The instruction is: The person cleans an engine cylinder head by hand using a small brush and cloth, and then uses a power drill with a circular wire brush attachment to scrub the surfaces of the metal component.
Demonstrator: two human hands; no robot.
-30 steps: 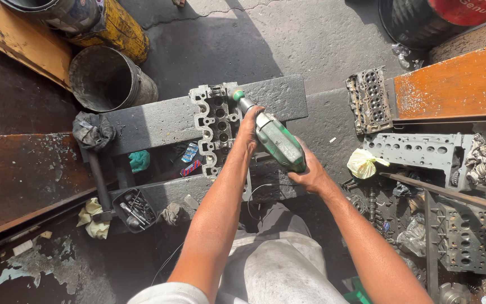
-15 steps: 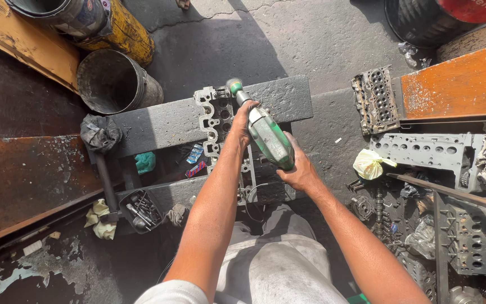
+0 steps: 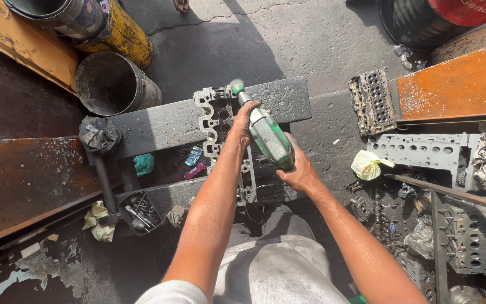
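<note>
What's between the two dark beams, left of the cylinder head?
Head view: a teal rag and two small striped packets lie in the gap beside the cylinder head.

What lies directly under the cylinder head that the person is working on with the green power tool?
The cylinder head rests across two dark beams: the far beam and the near beam. In the gap between them lie small coloured packets. The left hand and green power tool cover its middle.
</note>
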